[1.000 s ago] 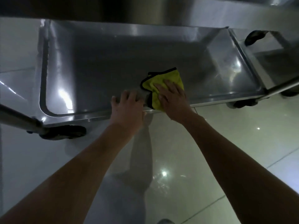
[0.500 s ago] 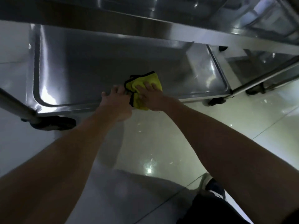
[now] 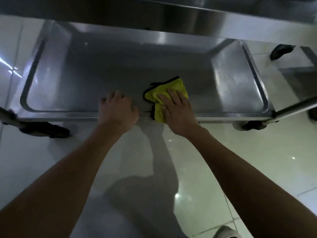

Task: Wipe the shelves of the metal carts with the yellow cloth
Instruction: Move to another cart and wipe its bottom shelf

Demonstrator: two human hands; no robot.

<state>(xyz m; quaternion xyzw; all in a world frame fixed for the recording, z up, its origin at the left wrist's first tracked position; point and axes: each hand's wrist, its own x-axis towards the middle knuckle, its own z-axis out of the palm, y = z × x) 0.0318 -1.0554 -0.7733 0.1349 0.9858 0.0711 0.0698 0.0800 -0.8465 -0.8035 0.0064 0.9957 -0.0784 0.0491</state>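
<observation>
The lower shelf [image 3: 106, 66] of a metal cart fills the upper half of the frame, a shallow steel tray with a raised rim all around. The yellow cloth [image 3: 173, 86], folded and with a black edge, lies on this shelf a little right of the centre, at the near rim, and 1 corner of it hangs over the rim toward the floor.

The right hand [image 3: 176, 109] lies flat on the cloth with its fingers straight and slightly spread, and it presses the cloth against the shelf. The left hand [image 3: 118, 109] is just beside it, to the left, apart from the cloth. It rests on the near rim of the shelf with the fingers bent over the edge; how firmly it grips I cannot tell.

Above the shelf, at the top of the frame, the edge of an upper shelf [image 3: 171, 12] runs across. 1 black wheel [image 3: 44, 129] is at the lower left corner of the cart and another wheel [image 3: 252, 125] at the right. In the upper right of the frame a part of a second cart [image 3: 307, 60] stands close. The pale tiled floor [image 3: 240, 152] is glossy and reflects lamps.
</observation>
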